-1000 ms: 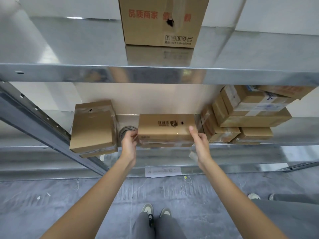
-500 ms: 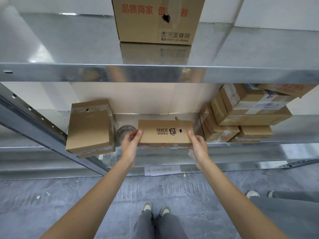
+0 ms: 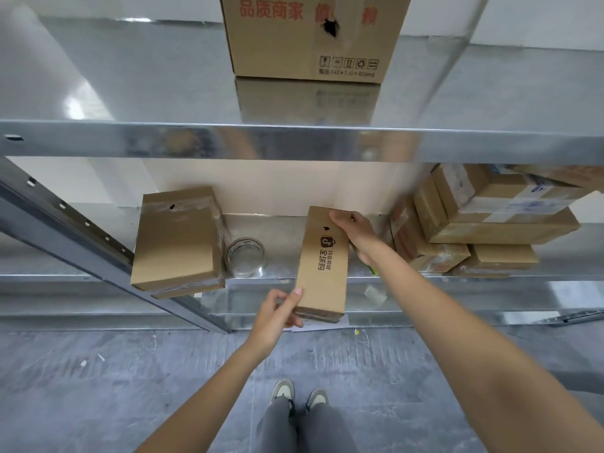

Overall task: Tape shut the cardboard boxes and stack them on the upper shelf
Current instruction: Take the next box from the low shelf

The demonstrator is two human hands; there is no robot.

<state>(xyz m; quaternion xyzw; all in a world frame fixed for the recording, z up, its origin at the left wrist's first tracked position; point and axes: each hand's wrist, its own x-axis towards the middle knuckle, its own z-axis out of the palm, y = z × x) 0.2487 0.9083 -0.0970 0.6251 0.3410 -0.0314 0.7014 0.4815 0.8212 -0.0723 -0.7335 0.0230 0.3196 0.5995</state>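
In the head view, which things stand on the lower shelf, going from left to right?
Taped cardboard box → roll of clear tape → long box held by the left hand and right hand → stack of taped boxes.

A grey concrete floor (image 3: 98, 387) is stretching below the metal rack. A sheet of white paper (image 3: 313, 325) is lying on the floor just under the rack's front edge, and small pale scraps (image 3: 83, 363) are lying scattered toward the left. A pair of light sneakers (image 3: 299, 392) is standing on the floor at bottom centre, with grey trousers (image 3: 304, 426) above them.
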